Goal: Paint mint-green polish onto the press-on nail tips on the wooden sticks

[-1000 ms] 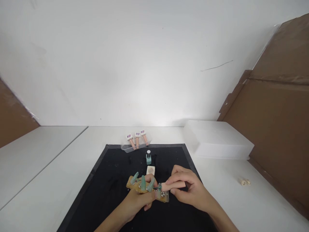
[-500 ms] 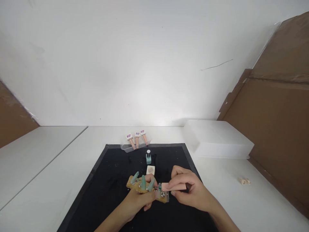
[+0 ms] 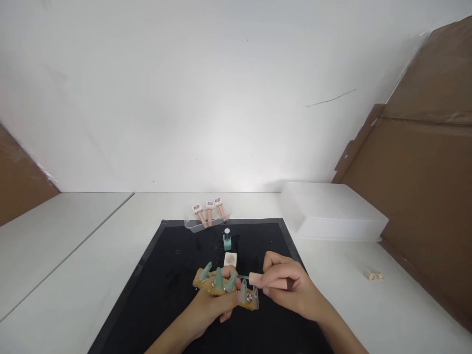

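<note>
My left hand [image 3: 208,310] grips a yellowish nail-tip stand [image 3: 199,280] from below. Several long false nails stand along it: those on the left are green [image 3: 219,279], while those at the right end [image 3: 244,291] look mostly clear. In my right hand [image 3: 295,287] a nail polish brush with a pink handle [image 3: 254,279] is pinched between thumb and fingers. Its thin brush points left, just above the clear nails and close to the tip of a green one; whether it touches I cannot tell. A squarish white bottle [image 3: 230,260] is right behind the stand.
A teal polish bottle [image 3: 227,242] stands farther back on the black mat [image 3: 169,265]. Behind it, a clear tray [image 3: 191,226] holds three pink-handled bottles [image 3: 209,211]. To the right are a white plastic box [image 3: 335,211] and small beige rings [image 3: 372,276].
My right hand has raised the brush slightly off the clear nail, and its bristles now show above that nail. My left hand and the stand have hardly moved.
</note>
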A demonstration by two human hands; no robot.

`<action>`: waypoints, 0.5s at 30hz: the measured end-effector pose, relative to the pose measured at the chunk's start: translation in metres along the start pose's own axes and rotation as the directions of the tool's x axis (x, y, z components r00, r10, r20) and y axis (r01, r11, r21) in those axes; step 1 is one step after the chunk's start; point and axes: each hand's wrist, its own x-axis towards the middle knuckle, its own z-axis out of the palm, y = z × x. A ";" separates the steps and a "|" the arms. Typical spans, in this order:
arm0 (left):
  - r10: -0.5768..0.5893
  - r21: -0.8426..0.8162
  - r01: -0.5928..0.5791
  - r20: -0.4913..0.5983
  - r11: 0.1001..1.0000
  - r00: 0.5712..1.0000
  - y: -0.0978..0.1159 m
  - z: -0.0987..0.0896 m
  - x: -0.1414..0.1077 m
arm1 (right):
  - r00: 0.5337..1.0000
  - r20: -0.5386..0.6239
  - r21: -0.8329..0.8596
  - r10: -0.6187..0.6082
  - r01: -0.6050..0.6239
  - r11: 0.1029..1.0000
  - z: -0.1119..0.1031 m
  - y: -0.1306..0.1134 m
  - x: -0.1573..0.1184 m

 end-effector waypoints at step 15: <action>-0.001 0.008 0.001 -0.006 1.000 1.000 0.003 0.000 -0.001 | 0.957 -0.222 0.254 0.186 -0.128 0.959 0.004 0.023 -0.003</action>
